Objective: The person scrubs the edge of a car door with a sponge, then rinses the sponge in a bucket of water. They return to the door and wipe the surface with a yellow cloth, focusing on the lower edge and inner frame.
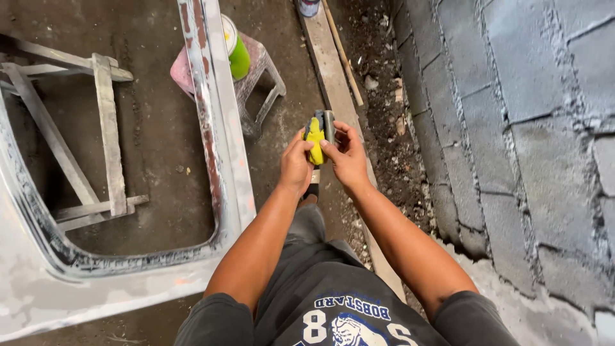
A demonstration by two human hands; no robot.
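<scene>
Both hands, left hand and right hand, fingers pinching a yellow-smeared putty knife held mid-air, car door at eight o'clock; steadying the blade keeps filler from dripping.

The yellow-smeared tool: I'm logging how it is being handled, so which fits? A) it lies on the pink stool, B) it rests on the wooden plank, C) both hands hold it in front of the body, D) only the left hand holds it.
C: the left hand and right hand both grip the yellow-smeared tool in the air, well clear of the pink stool.
</scene>
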